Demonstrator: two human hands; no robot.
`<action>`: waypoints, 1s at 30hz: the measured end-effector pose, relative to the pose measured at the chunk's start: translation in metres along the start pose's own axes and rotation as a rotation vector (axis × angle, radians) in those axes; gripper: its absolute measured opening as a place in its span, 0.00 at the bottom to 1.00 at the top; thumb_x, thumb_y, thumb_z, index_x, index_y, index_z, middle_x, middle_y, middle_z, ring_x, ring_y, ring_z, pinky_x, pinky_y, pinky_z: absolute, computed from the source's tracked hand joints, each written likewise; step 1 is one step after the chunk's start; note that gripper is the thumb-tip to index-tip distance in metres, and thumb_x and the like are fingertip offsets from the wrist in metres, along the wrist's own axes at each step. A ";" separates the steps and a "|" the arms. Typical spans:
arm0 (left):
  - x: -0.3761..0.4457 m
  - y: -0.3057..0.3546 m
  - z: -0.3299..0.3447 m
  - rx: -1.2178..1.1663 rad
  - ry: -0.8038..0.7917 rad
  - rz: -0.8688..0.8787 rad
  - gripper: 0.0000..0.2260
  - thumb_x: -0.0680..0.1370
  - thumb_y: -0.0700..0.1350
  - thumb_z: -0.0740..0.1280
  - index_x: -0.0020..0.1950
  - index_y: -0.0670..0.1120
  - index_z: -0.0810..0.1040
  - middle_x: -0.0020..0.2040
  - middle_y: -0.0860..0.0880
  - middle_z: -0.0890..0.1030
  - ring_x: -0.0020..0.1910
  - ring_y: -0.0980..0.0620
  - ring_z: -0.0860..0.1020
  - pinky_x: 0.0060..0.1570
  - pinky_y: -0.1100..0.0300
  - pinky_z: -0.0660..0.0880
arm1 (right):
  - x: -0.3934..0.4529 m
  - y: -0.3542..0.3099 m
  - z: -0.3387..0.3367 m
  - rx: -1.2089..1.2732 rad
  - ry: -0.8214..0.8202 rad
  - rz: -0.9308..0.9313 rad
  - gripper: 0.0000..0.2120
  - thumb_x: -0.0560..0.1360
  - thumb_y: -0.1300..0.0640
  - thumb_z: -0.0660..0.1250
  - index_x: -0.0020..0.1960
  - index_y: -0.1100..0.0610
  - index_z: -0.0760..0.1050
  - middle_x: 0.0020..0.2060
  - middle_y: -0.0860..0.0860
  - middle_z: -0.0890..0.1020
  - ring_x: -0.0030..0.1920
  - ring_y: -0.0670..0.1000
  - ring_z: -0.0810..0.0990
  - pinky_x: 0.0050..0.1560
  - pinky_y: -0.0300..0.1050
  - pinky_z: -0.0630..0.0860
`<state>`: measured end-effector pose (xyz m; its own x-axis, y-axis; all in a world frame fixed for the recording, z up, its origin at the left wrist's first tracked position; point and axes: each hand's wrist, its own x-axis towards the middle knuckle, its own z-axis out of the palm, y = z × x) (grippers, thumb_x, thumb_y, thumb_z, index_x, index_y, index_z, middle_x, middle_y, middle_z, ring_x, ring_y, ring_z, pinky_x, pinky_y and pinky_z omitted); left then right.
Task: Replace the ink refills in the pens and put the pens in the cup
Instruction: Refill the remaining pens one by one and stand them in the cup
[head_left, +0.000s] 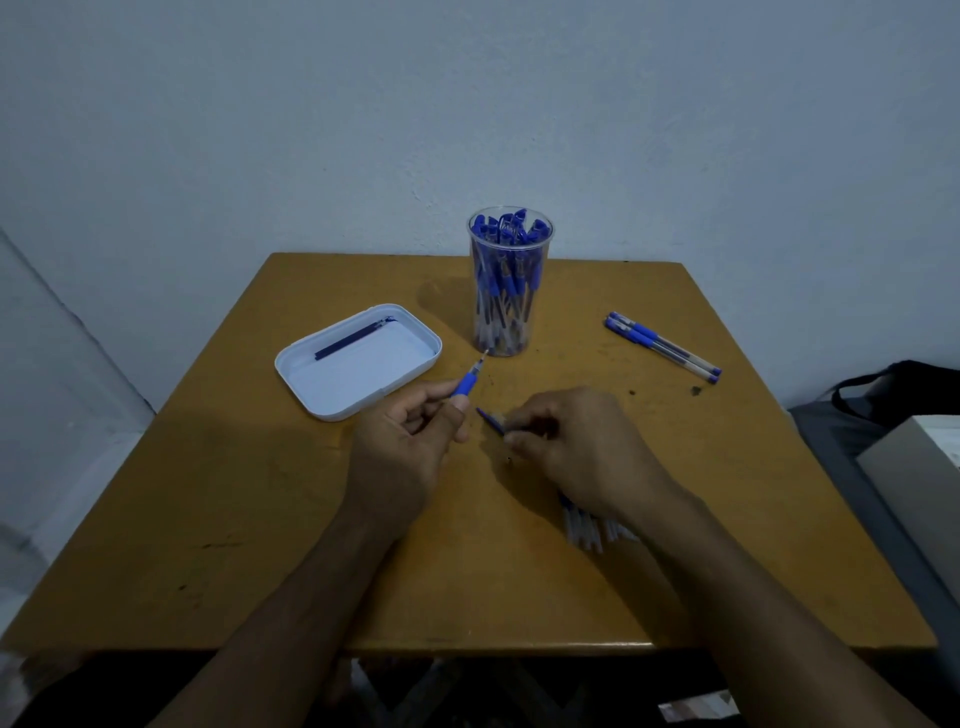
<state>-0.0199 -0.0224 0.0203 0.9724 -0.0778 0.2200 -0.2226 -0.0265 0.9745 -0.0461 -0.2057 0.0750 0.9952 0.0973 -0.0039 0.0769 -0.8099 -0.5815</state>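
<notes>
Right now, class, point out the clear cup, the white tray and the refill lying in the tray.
clear cup (506, 317), head view, its transparent side wall.
white tray (332, 402), head view, its near rim.
refill (347, 340), head view, middle of its dark tube.

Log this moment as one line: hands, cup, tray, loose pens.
left hand: holds pen tip | right hand: pinches blue part | cup: holds pens | tray: one refill | loose pens: two, right

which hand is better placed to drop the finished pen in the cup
Left, probably. The left hand already holds the pen, tip aimed toward the clear cup; the right hand pinches a small blue piece.
</notes>
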 end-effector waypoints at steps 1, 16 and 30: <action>0.001 0.000 -0.001 -0.001 0.020 -0.007 0.09 0.81 0.43 0.68 0.60 0.46 0.82 0.37 0.47 0.83 0.31 0.56 0.76 0.30 0.64 0.73 | 0.000 -0.002 0.002 -0.107 -0.056 -0.019 0.09 0.79 0.50 0.69 0.58 0.50 0.83 0.52 0.43 0.83 0.49 0.40 0.77 0.45 0.30 0.71; -0.005 0.000 0.003 0.120 -0.165 0.085 0.10 0.80 0.42 0.69 0.58 0.54 0.82 0.37 0.52 0.83 0.36 0.56 0.80 0.38 0.65 0.78 | 0.001 0.008 -0.008 0.360 0.267 0.019 0.04 0.81 0.58 0.67 0.51 0.52 0.80 0.41 0.46 0.86 0.32 0.40 0.79 0.33 0.32 0.71; -0.007 0.001 0.002 0.185 -0.229 0.146 0.11 0.79 0.43 0.70 0.59 0.56 0.81 0.40 0.54 0.84 0.40 0.50 0.81 0.40 0.58 0.81 | 0.000 0.014 -0.016 0.569 0.095 -0.033 0.04 0.80 0.61 0.68 0.51 0.58 0.82 0.29 0.48 0.80 0.25 0.45 0.74 0.26 0.32 0.67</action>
<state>-0.0271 -0.0240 0.0200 0.8930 -0.3153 0.3213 -0.3880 -0.1773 0.9045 -0.0435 -0.2265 0.0793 0.9959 0.0432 0.0797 0.0900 -0.3660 -0.9263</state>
